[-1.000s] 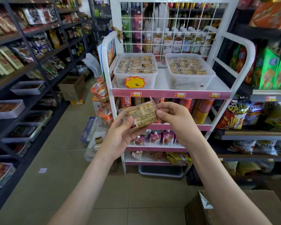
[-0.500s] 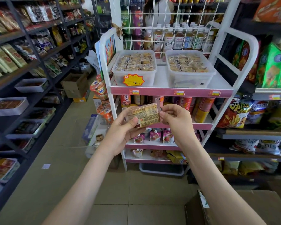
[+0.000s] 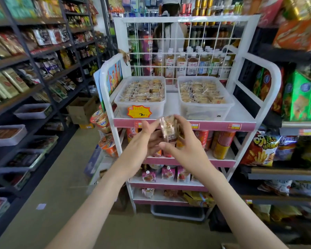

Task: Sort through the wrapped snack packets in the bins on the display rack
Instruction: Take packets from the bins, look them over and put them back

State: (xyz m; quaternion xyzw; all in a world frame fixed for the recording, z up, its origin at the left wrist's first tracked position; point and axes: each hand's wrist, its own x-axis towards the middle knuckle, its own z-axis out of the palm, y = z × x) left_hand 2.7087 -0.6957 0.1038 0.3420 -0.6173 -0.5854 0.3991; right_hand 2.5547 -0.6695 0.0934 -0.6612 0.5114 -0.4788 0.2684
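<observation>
A clear-wrapped snack packet (image 3: 169,129) with tan pieces inside stands upright in front of the rack's top shelf edge. My right hand (image 3: 185,146) grips it, fingers curled over its top and right side. My left hand (image 3: 142,141) is just left of it with fingers spread, fingertips close to the packet; contact is blurred. On the top shelf of the white and pink display rack (image 3: 185,123) sit two clear bins of similar packets, the left bin (image 3: 140,97) with an orange price star, the right bin (image 3: 205,99) beside it.
Lower rack shelves hold cans (image 3: 221,146) and small pouches (image 3: 167,174). Bottled drinks (image 3: 192,63) stand behind the wire grid. Dark shelving with goods lines the left aisle (image 3: 34,78); snack bags (image 3: 262,150) fill shelves at right. A cardboard box (image 3: 81,110) sits on the floor.
The packet has turned from flat and wide to upright, now in my right hand. My left hand let go and opened. The view moved closer to the rack.
</observation>
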